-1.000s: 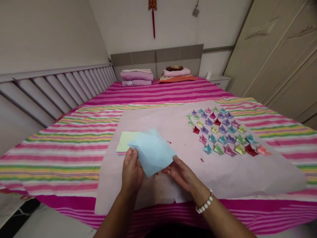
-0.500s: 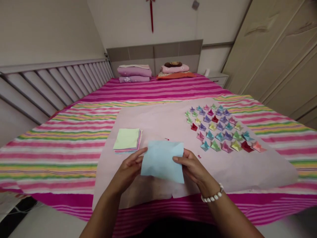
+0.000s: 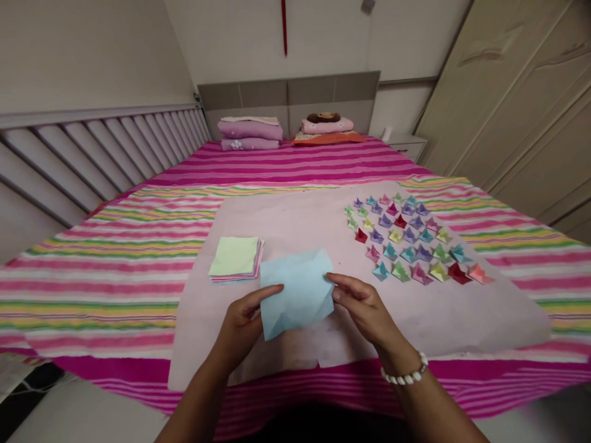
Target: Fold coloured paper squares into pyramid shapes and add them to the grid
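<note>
A square sheet of light blue paper point(image 3: 298, 295) is held up over a large pale sheet point(image 3: 295, 215), tilted with its lower left corner hanging down. My left hand point(image 3: 242, 320) grips its left side, thumb on the front face and the other fingers behind, partly hidden. At the right edge, my right hand point(image 3: 364, 307) has its index finger and thumb on the paper; the far fingers are hidden. To the left lies a stack of coloured square papers point(image 3: 234, 256), pale green on top. Many small folded paper shapes point(image 3: 409, 235) stand in rows at the right.
The pale sheet covers part of a bed with a striped bedspread point(image 3: 115, 271). Folded purple bedding point(image 3: 250, 130) and pink bedding point(image 3: 327, 126) lie by the headboard point(image 3: 263, 95). A white railing point(image 3: 138, 144) runs along the left, a wardrobe point(image 3: 521, 117) along the right.
The blue paper has turned and tilts the other way. My left thumb has come onto its front face, while my right thumb has slid from the front to the right edge.
</note>
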Action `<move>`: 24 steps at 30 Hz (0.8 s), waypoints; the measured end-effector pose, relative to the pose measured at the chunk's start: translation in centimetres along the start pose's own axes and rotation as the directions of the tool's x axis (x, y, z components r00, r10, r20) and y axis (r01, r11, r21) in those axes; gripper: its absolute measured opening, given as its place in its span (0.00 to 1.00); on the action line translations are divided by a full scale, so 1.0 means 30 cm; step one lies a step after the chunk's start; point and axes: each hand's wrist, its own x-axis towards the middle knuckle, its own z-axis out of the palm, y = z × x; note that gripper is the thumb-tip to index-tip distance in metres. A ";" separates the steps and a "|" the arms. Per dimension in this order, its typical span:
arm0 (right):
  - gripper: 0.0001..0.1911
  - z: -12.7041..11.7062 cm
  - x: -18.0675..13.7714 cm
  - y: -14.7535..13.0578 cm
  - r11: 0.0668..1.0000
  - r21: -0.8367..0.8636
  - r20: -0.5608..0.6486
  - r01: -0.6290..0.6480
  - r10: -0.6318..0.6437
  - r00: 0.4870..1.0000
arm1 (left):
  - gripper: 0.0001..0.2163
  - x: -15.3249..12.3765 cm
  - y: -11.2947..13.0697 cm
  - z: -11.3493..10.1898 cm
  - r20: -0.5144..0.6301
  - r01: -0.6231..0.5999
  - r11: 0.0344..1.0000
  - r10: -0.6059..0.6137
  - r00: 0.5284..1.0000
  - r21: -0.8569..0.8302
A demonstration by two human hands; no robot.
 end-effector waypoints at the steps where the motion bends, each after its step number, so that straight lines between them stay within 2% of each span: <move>1: 0.12 -0.005 -0.002 0.006 0.999 -0.028 0.011 0.021 -0.020 1.000 | 0.16 0.000 0.001 0.000 -0.003 -0.008 1.000 0.008 1.000 0.002; 6: 0.15 -0.029 -0.004 0.020 0.999 -0.008 0.033 0.050 -0.049 0.998 | 0.14 -0.001 0.011 0.002 -0.005 -0.070 0.997 0.071 0.997 0.040; 9: 0.14 -0.036 -0.006 0.009 0.994 -0.069 0.064 0.080 -0.076 0.995 | 0.12 -0.005 0.015 0.003 -0.007 -0.089 0.995 0.089 0.996 0.036; 14: 0.14 -0.018 -0.011 -0.031 0.949 -0.201 0.137 0.244 -0.219 0.966 | 0.11 -0.013 0.033 0.004 0.048 -0.057 0.997 0.054 0.997 0.058; 17: 0.14 -0.004 -0.015 -0.045 0.921 -0.228 0.206 0.316 -0.272 0.940 | 0.11 -0.015 0.048 0.004 0.045 -0.102 0.991 0.098 0.994 0.084; 21: 0.12 0.005 -0.019 -0.047 0.922 -0.209 0.230 0.325 -0.276 0.933 | 0.12 -0.019 0.050 -0.001 0.054 -0.183 0.973 0.177 0.983 0.143; 24: 0.06 0.003 -0.016 -0.039 0.943 -0.151 0.190 0.297 -0.267 0.945 | 0.13 -0.024 0.038 -0.008 0.042 -0.213 0.952 0.209 0.977 0.220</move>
